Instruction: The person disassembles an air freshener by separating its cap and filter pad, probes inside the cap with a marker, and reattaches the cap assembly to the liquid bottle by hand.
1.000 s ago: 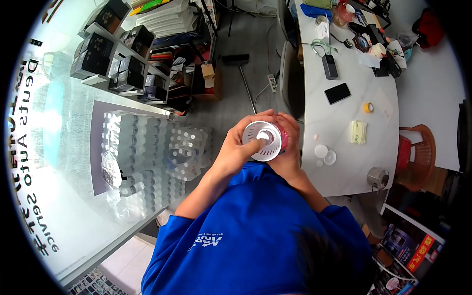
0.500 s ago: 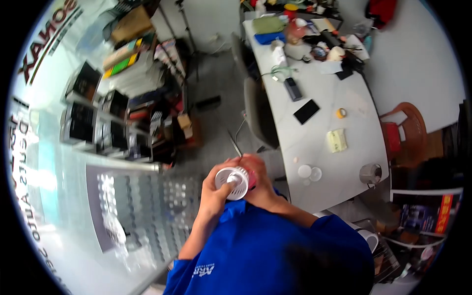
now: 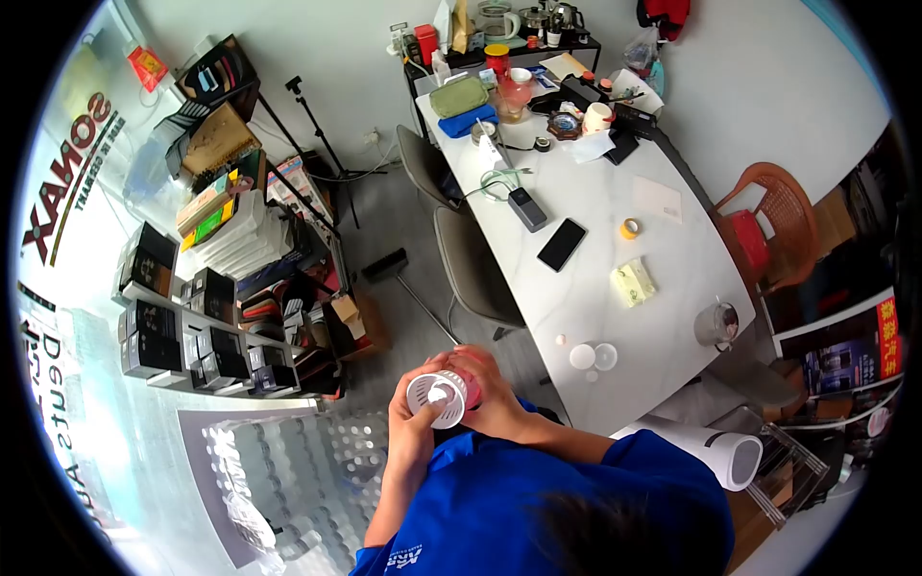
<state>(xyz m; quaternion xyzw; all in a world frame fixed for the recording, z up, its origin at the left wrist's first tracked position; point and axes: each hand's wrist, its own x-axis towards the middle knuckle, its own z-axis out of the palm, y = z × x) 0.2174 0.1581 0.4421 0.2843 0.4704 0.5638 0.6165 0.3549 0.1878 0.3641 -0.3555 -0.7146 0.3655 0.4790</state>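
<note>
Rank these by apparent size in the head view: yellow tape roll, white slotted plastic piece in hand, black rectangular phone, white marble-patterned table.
1. White marble-patterned table
2. White slotted plastic piece
3. Black rectangular phone
4. Yellow tape roll

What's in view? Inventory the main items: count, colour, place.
Slotted cup-shaped plastic piece: 1, white, held, lower centre
Rounded part: 1, pinkish red, held beside it
Long marbled table: 1, white, right of centre
Flat rectangular phone: 1, black, on table
Tape roll: 1, yellow, on table
Soft packet: 1, pale yellow, on table
Thin round discs: 2 large, white and clear, table's near end
Padded chairs: 2, grey, left of table
Long-handled broom: 1, black head, floor
Shelved boxes: several, mostly black, left
Clutter: uncounted, mixed colours, table's far end
Shirt: 1, blue, on person
Left hand: 1, bare, around white piece
Right hand: 1, bare, at red part
</note>
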